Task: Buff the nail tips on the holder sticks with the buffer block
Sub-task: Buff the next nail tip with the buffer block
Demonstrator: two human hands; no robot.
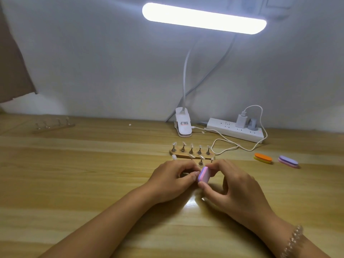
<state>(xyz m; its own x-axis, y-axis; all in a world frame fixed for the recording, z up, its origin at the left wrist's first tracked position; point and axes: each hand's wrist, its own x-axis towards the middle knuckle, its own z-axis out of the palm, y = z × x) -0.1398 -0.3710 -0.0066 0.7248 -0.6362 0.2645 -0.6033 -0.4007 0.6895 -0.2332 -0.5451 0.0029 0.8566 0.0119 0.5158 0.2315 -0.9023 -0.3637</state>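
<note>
1 lit bar lamp [203,18] (clip base) stands on wooden table [74,174] against pale wall [93,62].

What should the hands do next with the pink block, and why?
Probably rub the buffer block in one short stroke across the nail tip the left hand seems to pinch. The right hand grips the block, held right against the left fingertips; the nail tip itself is hidden.

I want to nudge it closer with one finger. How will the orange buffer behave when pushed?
The orange buffer lies flat on the table, so it should slide rather than roll. Its layered, foam-like look suggests it is light and slightly soft. The cable lies close behind it, so a push that way might snag.
</note>
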